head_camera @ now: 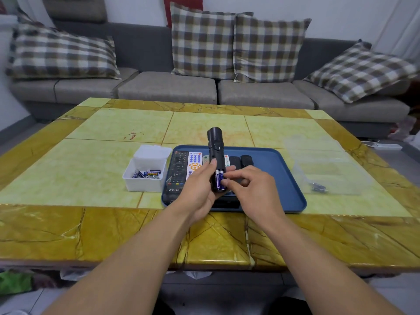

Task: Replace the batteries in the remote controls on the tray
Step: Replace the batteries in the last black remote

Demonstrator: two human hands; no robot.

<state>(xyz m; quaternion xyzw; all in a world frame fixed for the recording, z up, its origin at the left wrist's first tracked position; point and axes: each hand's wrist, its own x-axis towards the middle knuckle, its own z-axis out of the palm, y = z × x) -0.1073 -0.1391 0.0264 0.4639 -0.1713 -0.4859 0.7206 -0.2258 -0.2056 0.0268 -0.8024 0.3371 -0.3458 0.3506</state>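
My left hand (200,189) grips a black remote (216,153) from below, back side up, above the blue tray (279,178). Its battery bay is uncovered and two blue batteries (219,179) sit in it. My right hand (252,189) has thumb and forefinger pinched at the right-hand battery. On the tray lie a long black remote (178,169), a white remote with blue and orange buttons (194,163), and two small black remotes (241,160); others are partly hidden behind my hands.
A white box (145,171) with several batteries stands left of the tray, lid hinged up. A clear plastic container (327,176) holding a few batteries stands to the right. A grey sofa with checked cushions lies beyond the marble table (113,133).
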